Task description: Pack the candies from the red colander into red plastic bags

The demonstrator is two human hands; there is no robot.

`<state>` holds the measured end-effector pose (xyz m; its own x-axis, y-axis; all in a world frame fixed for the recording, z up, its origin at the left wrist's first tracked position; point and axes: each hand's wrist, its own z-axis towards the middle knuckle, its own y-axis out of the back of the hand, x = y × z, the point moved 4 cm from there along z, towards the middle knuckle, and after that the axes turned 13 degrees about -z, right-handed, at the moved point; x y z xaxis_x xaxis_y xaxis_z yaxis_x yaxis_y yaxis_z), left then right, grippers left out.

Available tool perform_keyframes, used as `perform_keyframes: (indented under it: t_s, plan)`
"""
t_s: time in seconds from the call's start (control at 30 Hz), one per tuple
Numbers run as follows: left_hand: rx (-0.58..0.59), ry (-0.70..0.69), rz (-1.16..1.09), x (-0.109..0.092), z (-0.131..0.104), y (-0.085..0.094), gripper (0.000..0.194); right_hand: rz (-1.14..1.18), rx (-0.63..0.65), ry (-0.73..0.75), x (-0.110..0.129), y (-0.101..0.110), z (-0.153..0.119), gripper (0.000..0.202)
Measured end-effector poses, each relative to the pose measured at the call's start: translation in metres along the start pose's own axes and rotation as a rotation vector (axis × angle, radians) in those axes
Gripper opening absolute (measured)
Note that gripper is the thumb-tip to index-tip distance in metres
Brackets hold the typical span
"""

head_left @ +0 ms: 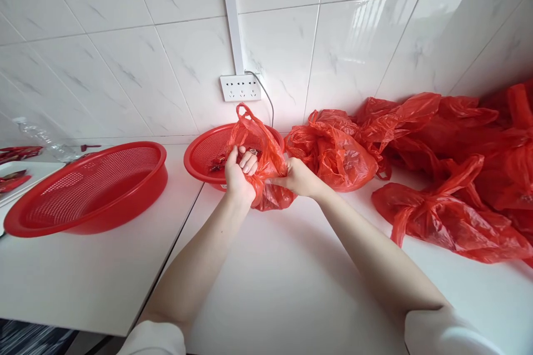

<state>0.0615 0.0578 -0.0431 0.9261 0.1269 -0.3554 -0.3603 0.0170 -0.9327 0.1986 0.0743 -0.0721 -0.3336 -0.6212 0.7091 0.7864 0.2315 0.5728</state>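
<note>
At frame centre, the left hand (240, 172) is resting against a red bag (271, 150), fingers curled (hold unclear); the right hand (298, 178) is pinching its side, risking tears from hard pulling.

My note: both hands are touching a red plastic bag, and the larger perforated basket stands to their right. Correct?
Wrong side: the head view shows the larger perforated basket standing to their left. The left hand and right hand are indeed touching a red plastic bag.

Short white sleeves (155, 340), bare forearms (200, 269), bare fingers (250, 162)
</note>
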Motion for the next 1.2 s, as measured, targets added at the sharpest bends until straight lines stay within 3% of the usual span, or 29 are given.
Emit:
perform_keyframes:
  t_s: [0.13,0.3,0.4,0.5,0.57,0.7,0.87,0.97,1.07,1.1,1.2]
  plan:
    - [-0.041,0.071,0.010,0.002,-0.003,-0.004,0.030,0.076,-0.074,-0.033,0.006,0.006,-0.002,0.014]
    - [-0.119,0.032,0.083,0.008,-0.001,0.006,0.025,0.525,0.080,-0.034,0.028,0.006,-0.004,0.025]
    - [-0.076,0.114,0.205,0.014,-0.001,0.009,0.024,0.431,-0.162,-0.038,0.031,0.013,-0.003,0.021]
    - [0.074,0.385,0.378,0.024,-0.007,0.004,0.019,0.136,-0.491,-0.025,0.031,0.027,-0.007,0.029]
    - [0.160,0.525,0.439,0.027,-0.012,0.000,0.016,-0.001,-0.583,0.010,0.033,0.034,-0.010,0.035]
    - [0.179,0.613,0.411,0.024,-0.015,-0.004,0.012,-0.156,-0.502,-0.008,0.037,0.044,-0.013,0.045]
    - [0.142,0.643,0.310,0.010,-0.008,-0.006,0.035,-0.313,-0.433,-0.200,0.029,0.064,-0.018,0.046]
    - [0.137,0.566,0.252,0.003,-0.002,-0.006,0.030,-0.196,-0.317,-0.347,0.017,0.073,-0.022,0.054]
    - [0.159,0.435,0.429,-0.001,-0.001,-0.003,0.011,0.120,-0.117,-0.326,0.017,0.070,-0.022,0.049]
    - [0.176,0.409,0.515,-0.001,-0.002,-0.001,0.015,0.216,-0.075,-0.276,0.022,0.067,-0.021,0.043]
    - [0.306,0.382,0.755,0.002,-0.011,0.001,0.060,0.295,-0.040,-0.100,0.039,0.059,-0.020,0.033]
